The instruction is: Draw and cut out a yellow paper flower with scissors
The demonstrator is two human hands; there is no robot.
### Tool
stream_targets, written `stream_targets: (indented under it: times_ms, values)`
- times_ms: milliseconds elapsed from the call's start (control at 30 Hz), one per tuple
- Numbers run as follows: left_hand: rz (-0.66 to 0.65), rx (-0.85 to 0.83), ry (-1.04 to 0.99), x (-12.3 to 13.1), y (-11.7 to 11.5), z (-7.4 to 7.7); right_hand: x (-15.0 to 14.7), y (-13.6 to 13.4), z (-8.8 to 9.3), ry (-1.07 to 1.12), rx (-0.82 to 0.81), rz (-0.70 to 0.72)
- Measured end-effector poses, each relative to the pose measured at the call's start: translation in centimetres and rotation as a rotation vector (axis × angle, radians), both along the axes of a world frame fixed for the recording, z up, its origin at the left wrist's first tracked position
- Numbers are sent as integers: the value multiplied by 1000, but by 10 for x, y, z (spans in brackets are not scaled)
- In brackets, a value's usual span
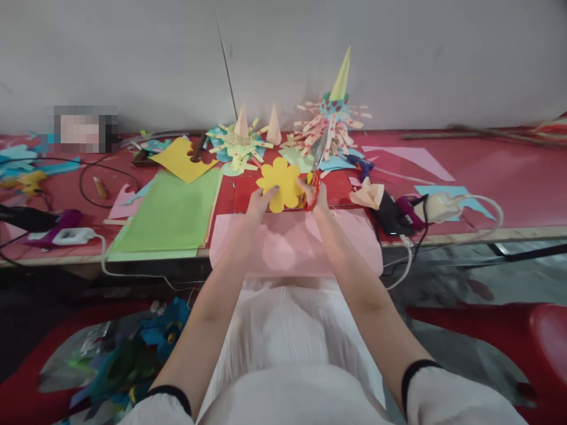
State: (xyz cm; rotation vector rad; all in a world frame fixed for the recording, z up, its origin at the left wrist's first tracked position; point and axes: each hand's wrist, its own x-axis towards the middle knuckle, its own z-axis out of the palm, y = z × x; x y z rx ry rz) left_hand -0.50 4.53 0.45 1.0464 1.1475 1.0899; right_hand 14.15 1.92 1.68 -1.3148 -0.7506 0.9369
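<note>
A yellow paper flower [280,182] with rounded petals is held up over the table. My left hand [260,202] grips its lower left side, thumb on the front. In my right hand [318,198] are red-handled scissors [315,188], their blades pointing up and away from me. The right fingertips also touch or nearly touch the flower's right edge; I cannot tell which. Below my hands lies a large pink paper sheet [292,242] at the table's front edge.
Green paper sheets [170,212] and a yellow offcut [183,159] lie to the left. Paper cone crafts [241,141] and a taller one [332,118] stand behind. A black phone [394,215], a power strip [411,209] and white cables are at the right.
</note>
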Motion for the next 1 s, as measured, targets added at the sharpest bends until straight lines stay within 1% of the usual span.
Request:
stream_targets:
  times_ms: [100, 167, 233, 267, 333, 433, 500, 567, 633, 667, 700, 767, 800, 867, 900, 933, 967, 1000]
  values:
    - [69, 41, 71, -7, 9, -6, -2, -9, -3, 31, -17, 20]
    - [101, 68, 89, -10, 16, -2, -4, -13, -5, 94, -44, 42]
    - [136, 98, 109, -12, 18, 8, -5, -16, -4, 144, -79, 53]
    - [164, 118, 123, -12, 18, 14, -7, -18, -2, 158, -92, 53]
    - [180, 171, 132, -12, 12, 28, -11, -21, 1, 188, -101, 61]
    - [115, 214, 173, -9, 0, 46, -20, -23, 4, 196, -58, 62]
    - [39, 216, 209, -8, -7, 51, -26, -21, 4, 194, -13, 30]
    - [5, 195, 230, -6, -12, 48, -30, -18, 3, 200, 40, -14]
    - [33, 149, 175, -5, -17, 41, -31, -15, 0, 209, 84, -53]
    - [53, 119, 98, -4, -21, 37, -31, -14, -2, 213, 97, -72]
    - [84, 100, -20, -3, -25, 32, -31, -14, -4, 219, 102, -97]
    - [51, 113, -237, -1, -38, 25, -29, -14, -8, 232, 123, -174]
    - [-3, 138, -279, 1, -45, 22, -28, -15, -11, 236, 141, -218]
    - [-157, 198, -238, 5, -58, 20, -27, -18, -14, 237, 185, -287]
    - [-235, 206, -186, 8, -64, 20, -27, -20, -14, 237, 207, -300]
    - [-280, 204, -136, 11, -68, 21, -27, -22, -14, 236, 225, -295]
    - [-291, 185, -96, 14, -70, 22, -28, -24, -14, 235, 234, -282]
    - [-269, 155, -71, 17, -71, 23, -30, -26, -13, 229, 239, -267]
